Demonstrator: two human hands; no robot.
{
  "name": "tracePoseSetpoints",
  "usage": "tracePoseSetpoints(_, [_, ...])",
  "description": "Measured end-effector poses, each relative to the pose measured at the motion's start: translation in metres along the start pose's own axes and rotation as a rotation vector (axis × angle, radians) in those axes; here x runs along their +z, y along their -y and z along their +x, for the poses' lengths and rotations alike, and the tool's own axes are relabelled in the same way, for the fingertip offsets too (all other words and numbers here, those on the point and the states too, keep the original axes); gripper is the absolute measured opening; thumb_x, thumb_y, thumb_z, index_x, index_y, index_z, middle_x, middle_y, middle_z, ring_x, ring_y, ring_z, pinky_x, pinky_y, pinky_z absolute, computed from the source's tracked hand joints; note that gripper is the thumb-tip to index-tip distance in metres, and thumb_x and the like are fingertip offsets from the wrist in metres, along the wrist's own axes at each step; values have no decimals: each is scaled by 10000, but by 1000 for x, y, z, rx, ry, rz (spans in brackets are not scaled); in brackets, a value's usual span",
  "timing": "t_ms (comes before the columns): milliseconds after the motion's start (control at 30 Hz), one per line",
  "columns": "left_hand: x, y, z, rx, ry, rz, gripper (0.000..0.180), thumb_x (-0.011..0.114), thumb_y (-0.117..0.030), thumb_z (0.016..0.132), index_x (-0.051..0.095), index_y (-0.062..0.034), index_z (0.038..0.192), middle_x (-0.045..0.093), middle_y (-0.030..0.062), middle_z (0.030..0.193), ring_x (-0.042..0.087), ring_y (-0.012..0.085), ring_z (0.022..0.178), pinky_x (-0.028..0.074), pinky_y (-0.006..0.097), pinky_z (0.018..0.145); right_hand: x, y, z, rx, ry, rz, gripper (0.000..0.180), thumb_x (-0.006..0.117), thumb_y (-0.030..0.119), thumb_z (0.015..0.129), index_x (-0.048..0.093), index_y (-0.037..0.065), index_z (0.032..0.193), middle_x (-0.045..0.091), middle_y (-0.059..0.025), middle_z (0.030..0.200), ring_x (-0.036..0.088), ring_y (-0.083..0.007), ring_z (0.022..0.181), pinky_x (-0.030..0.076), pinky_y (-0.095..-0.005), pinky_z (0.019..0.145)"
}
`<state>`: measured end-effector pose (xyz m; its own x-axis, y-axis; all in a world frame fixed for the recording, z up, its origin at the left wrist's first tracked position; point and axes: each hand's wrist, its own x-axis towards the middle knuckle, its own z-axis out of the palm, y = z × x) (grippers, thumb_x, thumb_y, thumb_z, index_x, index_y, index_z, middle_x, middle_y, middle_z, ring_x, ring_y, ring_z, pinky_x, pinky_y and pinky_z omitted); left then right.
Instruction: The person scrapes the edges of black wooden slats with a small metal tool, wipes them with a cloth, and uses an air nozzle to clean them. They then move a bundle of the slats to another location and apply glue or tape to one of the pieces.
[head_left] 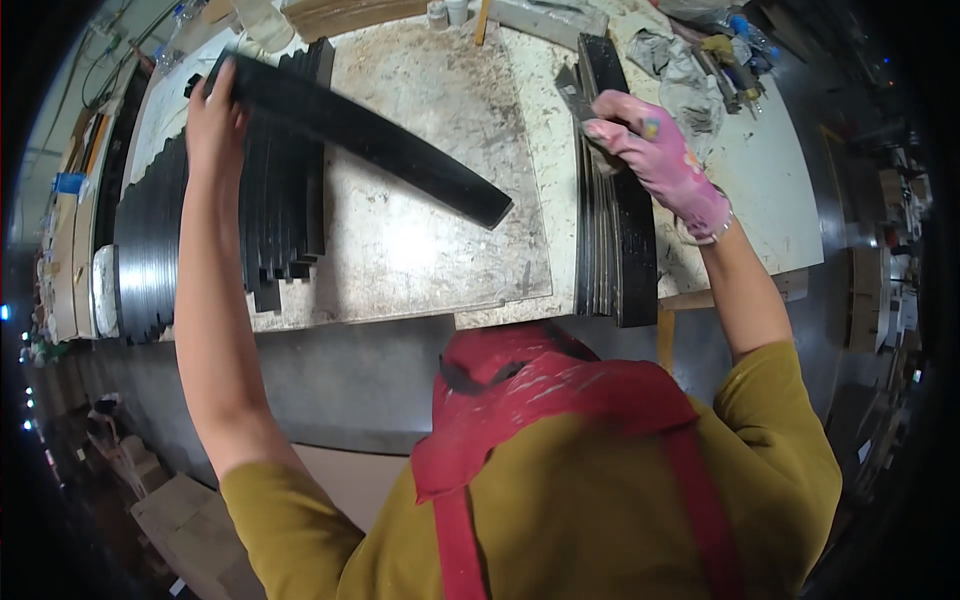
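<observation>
My bare left hand (218,110) grips the far left end of a long black board (370,135). The board slants over the worktable, its other end toward the middle. My right hand (650,150), in a pink glove, is closed around a flat scraper (575,98) with a dark, flat blade; the handle is mostly hidden by the fingers. Under that hand stands a row of similar black boards (635,250), set close together on edge. A larger row of black boards (280,200) lies beneath and beside my left forearm.
A worn, stained sheet (430,260) covers the middle of the white table (765,210). Crumpled grey cloths (680,80) and small tools lie at the far right. A plastic-wrapped bar (550,20) and white cups (457,12) stand at the far edge. Cardboard boxes (190,525) sit on the floor, lower left.
</observation>
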<state>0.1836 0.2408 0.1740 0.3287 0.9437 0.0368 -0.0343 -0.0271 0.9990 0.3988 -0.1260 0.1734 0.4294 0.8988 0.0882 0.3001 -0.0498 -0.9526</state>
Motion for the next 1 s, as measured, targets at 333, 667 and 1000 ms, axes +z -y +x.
tracePoseSetpoints(333, [87,143,161,278,415,477,590,599,-439,855,451,-76,1297,590,111,1054,586,193,887,484,308,735,38,38,-80,249,1,-91,172,558,151,875,511,13,784,447,-5,643,405,-79,589,352,-234,542])
tracePoseSetpoints(667, [105,133,-98,1088,1295,824,340,574,-286,861,572,-119,1156,536,102,1217,458,256,1189,371,426,995,106,33,-96,354,-388,-60,139,566,131,896,516,5,866,421,6,687,394,-69,626,366,-226,563])
tracePoseSetpoints(1000, [53,122,-68,1135,1540,809,247,609,-150,803,653,-169,1045,489,67,1248,399,336,1213,409,437,937,168,0,-81,266,-70,-649,207,512,244,890,594,61,944,584,-146,852,591,-312,743,476,-392,671])
